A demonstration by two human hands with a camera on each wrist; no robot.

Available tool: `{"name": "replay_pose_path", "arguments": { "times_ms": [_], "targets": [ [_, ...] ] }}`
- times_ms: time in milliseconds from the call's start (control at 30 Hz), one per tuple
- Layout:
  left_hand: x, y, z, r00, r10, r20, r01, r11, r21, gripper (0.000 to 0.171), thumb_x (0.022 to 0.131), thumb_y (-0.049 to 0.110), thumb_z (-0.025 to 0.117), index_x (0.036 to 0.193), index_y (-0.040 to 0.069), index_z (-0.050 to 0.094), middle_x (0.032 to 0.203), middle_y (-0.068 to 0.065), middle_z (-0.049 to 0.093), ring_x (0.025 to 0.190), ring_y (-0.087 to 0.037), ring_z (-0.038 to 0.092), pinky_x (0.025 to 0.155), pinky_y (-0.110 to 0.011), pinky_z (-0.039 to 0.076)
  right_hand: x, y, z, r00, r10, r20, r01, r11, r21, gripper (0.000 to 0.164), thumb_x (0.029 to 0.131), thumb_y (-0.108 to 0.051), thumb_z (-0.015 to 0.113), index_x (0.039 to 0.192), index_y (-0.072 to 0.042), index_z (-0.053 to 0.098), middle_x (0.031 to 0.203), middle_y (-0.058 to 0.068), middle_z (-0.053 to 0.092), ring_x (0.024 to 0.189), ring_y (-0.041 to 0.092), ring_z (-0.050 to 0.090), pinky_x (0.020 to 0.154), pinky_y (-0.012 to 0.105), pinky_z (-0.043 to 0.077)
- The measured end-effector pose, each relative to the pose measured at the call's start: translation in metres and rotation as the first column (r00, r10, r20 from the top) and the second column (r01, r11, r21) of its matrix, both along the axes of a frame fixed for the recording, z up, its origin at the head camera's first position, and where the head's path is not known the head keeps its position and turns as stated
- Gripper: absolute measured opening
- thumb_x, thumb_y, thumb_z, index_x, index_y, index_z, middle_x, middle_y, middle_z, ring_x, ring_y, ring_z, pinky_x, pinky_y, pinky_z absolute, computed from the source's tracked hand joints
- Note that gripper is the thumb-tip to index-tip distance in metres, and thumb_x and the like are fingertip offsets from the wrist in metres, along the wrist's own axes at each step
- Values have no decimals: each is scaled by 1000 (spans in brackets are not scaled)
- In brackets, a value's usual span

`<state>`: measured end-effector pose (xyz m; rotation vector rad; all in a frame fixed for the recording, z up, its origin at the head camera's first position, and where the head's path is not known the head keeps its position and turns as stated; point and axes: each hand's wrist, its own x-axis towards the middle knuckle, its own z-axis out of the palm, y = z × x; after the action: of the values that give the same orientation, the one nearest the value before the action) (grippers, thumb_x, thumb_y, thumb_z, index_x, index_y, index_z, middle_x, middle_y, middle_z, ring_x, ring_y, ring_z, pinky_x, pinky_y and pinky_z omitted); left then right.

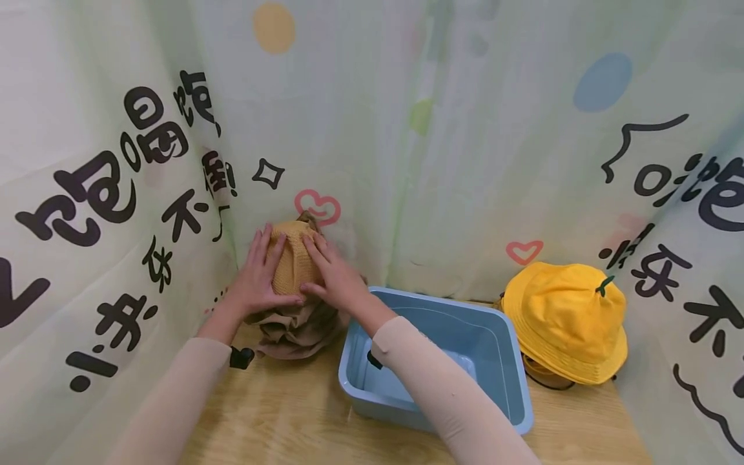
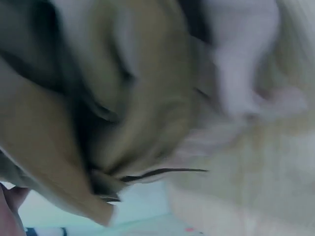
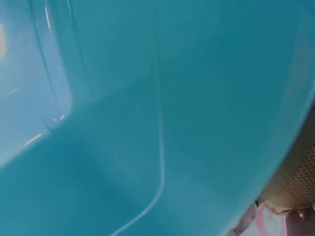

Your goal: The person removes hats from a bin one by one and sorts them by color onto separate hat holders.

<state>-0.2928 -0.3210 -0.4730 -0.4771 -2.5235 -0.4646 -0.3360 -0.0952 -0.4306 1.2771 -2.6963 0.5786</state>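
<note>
A tan woven hat (image 1: 289,268) sits on top of a heap of crumpled brown fabric hats (image 1: 299,339) in the left back corner. My left hand (image 1: 256,281) rests spread on its left side, with the thumb along its lower edge. Against the right side lies my right hand (image 1: 340,278), its fingers fairly straight on the weave. Blurred brown and olive cloth (image 2: 147,73) fills much of the left wrist view. In the right wrist view, a corner of the woven hat (image 3: 299,184) shows at the right edge, with fingertips (image 3: 300,223) under it.
A blue plastic basin (image 1: 347,381) stands beside the heap, under my right forearm. To its right sits a yellow hat (image 1: 564,316) with a green sprout, over something brown. Printed curtains (image 1: 372,129) enclose the wooden tabletop (image 1: 279,413) on the left, back and right.
</note>
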Motion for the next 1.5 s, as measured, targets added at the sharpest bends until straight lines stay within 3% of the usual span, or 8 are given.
{"name": "replay_pose_path", "arguments": {
  "times_ms": [267, 500, 633, 833, 1100, 1267, 1400, 1500],
  "targets": [
    [4, 0, -20, 999, -22, -47, 25, 999, 47, 133, 61, 98, 48, 162, 20, 12, 167, -17, -1, 152, -44, -1, 106, -72, 31, -2, 2, -14, 994, 5, 110, -2, 1000, -24, 97, 90, -48, 67, 162, -32, 3, 169, 2, 8, 154, 25, 11, 116, 47, 34],
    [6, -4, 19, 991, -45, 125, 43, 999, 23, 135, 55, 77, 81, 161, 32, 12, 166, -16, 4, 146, -55, 12, 103, -74, 32, -7, 1, 5, 976, 11, 216, 7, 997, -79, 105, 86, -50, 74, 162, -30, 4, 168, 5, 12, 151, 27, 25, 116, 48, 34],
    [4, -3, 26, 984, -37, 174, 37, 999, 1, 138, 52, 67, 89, 161, 34, 11, 166, -15, 3, 144, -51, 18, 102, -71, 37, -10, 1, 8, 960, 12, 279, 10, 997, -79, 110, 83, -49, 78, 162, -32, 2, 168, 4, 13, 150, 26, 26, 116, 47, 34],
    [9, 1, -1, 994, -12, 111, 8, 999, 41, 140, 51, 72, 86, 161, 35, 8, 167, -15, -6, 143, -52, 22, 97, -71, 41, -10, 2, -8, 956, -21, 293, 48, 995, -83, 116, 76, -51, 83, 160, -41, 3, 166, 3, 19, 147, 28, 32, 113, 48, 37],
    [10, -1, -33, 994, -52, -93, 61, 994, 89, 129, 62, 89, 63, 161, 27, 9, 163, -30, -4, 146, -54, 16, 101, -73, 36, -9, 5, -18, 953, -34, 301, 68, 992, -103, 120, 73, -47, 86, 158, -46, 0, 167, 6, 10, 147, 30, 32, 111, 48, 39],
    [10, 1, -15, 998, -57, -11, 58, 995, 76, 126, 61, 89, 65, 161, 32, 13, 164, -25, -8, 146, -56, 11, 98, -76, 34, -7, 8, -9, 956, -35, 293, 62, 995, -84, 122, 74, -55, 83, 158, -46, -5, 168, 8, -5, 152, 32, 20, 112, 51, 38],
    [4, 3, 5, 996, -51, 71, 43, 994, 105, 132, 59, 81, 76, 162, 31, 11, 166, -18, -10, 147, -55, 11, 103, -75, 30, -8, 7, -5, 964, -33, 264, 59, 994, -92, 123, 74, -54, 83, 158, -42, -6, 169, 8, -1, 151, 33, 21, 112, 51, 37],
    [4, 1, -1, 995, -33, 91, 25, 996, 91, 137, 58, 86, 71, 162, 29, 4, 166, -20, -8, 144, -55, 18, 97, -72, 40, -9, 3, -7, 958, -38, 285, 61, 996, -71, 126, 73, -53, 84, 159, -39, -6, 168, 8, 7, 149, 33, 27, 113, 51, 37]
  ]
}}
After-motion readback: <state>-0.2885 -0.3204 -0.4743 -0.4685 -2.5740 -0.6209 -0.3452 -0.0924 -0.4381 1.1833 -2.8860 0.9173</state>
